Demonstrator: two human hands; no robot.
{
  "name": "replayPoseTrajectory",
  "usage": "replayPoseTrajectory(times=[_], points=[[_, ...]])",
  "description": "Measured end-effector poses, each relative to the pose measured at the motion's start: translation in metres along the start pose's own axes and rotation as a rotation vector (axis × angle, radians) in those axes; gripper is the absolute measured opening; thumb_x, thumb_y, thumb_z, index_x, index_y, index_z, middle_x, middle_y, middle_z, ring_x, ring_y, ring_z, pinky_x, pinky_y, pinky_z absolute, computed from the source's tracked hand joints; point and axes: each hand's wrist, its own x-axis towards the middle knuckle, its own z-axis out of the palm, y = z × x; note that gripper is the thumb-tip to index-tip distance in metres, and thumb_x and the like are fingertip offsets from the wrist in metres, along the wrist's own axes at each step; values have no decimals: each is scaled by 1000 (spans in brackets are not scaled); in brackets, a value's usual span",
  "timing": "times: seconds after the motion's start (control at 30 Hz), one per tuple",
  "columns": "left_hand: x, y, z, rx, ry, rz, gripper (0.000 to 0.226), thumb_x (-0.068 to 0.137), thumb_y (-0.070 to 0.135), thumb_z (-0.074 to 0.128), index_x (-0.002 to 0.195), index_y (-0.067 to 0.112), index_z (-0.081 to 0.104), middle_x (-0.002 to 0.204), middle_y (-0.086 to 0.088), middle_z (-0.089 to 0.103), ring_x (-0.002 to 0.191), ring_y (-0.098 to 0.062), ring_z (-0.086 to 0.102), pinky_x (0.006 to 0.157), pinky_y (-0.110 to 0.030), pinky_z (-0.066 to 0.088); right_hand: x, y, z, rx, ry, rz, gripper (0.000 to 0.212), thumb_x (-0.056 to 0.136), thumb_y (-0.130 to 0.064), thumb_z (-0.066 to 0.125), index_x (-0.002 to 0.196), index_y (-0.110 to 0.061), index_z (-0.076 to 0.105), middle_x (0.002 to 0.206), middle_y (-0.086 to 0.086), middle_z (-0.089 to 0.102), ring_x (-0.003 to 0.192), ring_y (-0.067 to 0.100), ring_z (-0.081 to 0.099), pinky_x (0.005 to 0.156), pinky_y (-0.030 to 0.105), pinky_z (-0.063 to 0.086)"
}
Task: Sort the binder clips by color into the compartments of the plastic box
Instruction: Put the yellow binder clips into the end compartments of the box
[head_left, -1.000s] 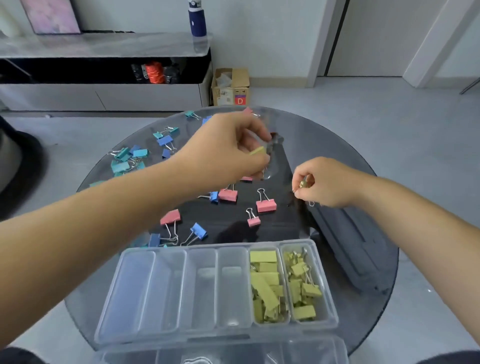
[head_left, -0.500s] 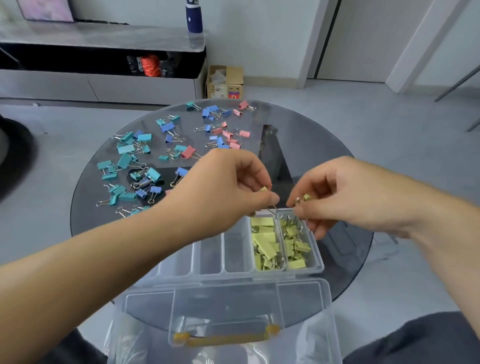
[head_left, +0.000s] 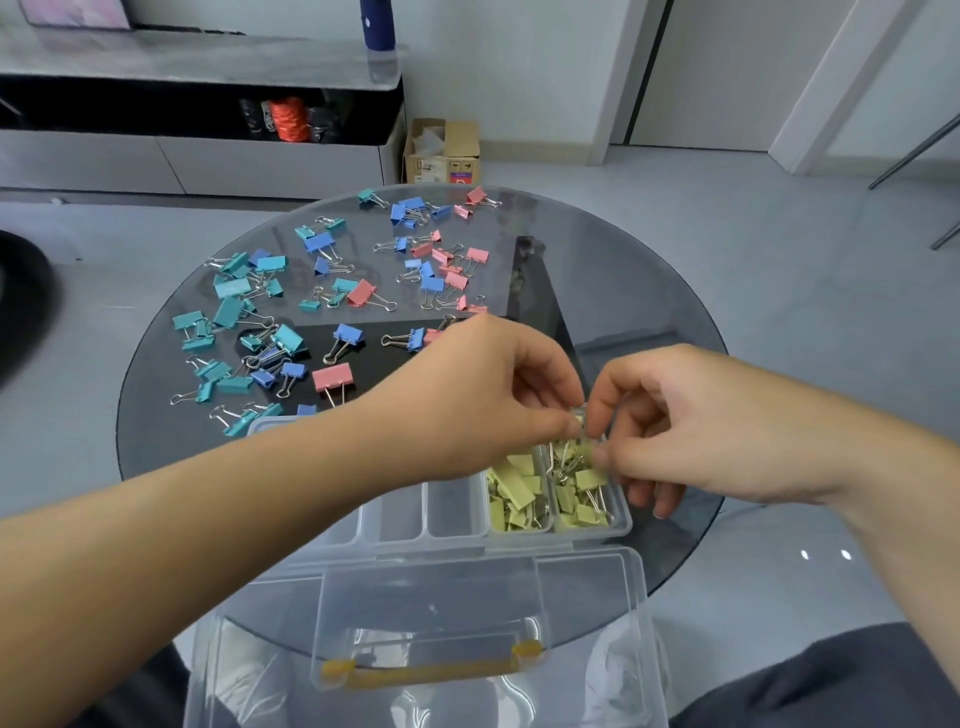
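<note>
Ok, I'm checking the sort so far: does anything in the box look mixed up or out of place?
No colours are mixed: the plastic box holds only yellow clips. Slightly odd, though: they fill its two right-end compartments rather than one, while teal clips, blue clips and pink clips lie on the glass table.

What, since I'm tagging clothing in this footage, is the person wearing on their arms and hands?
Nothing that shows. The left hand and right hand are bare: no gloves, rings or wristbands. The left forearm and right forearm are uncovered to the frame edge, with no sleeve, watch or marking in view.
</note>
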Motion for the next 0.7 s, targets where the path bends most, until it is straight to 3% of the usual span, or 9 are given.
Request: replayPoseTrajectory(times=[0.1,0.23,0.33,0.43,0.6,0.7], points=[[2,1,8,173,54,56,8,79,31,81,78,27,75,74,6,69,74,-8,61,65,-21,48,2,2,0,-29,-8,3,15,83,-5,57,81,-17,66,63,5,70,60,23,74,55,39,63],[-1,-1,15,272,84,108,11,81,35,77,79,31,67,76,15,55,72,2,52,59,-14,36,5,5,-1,-53,-13,-17,18,82,-8,62,75,-24,67,66,2,72,63,19,73,58,37,63],[-4,-3,21,323,95,131,6,87,37,69,87,33,65,86,13,52,77,-2,50,68,-23,42,7,7,-3,-76,-19,-28,17,83,-12,63,76,-27,66,67,2,72,63,20,73,62,42,63],[-2,-2,14,279,91,134,8,90,37,65,95,31,66,88,13,57,82,-3,54,71,-19,47,9,8,-6,-56,9,-46,17,84,-14,60,78,-28,67,67,2,72,63,19,73,63,44,63],[15,-22,-31,216,139,-4,13,97,27,58,91,33,69,78,20,65,75,4,62,64,-8,47,33,6,-11,-46,229,-87,16,90,-16,66,79,-26,71,64,0,70,59,19,71,62,44,63],[32,-49,-59,413,107,-168,18,94,22,61,110,27,70,99,10,70,88,-6,64,83,-25,53,72,-2,-14,-197,267,-97,9,88,-19,72,84,-28,72,68,-3,70,57,13,68,65,37,60]])
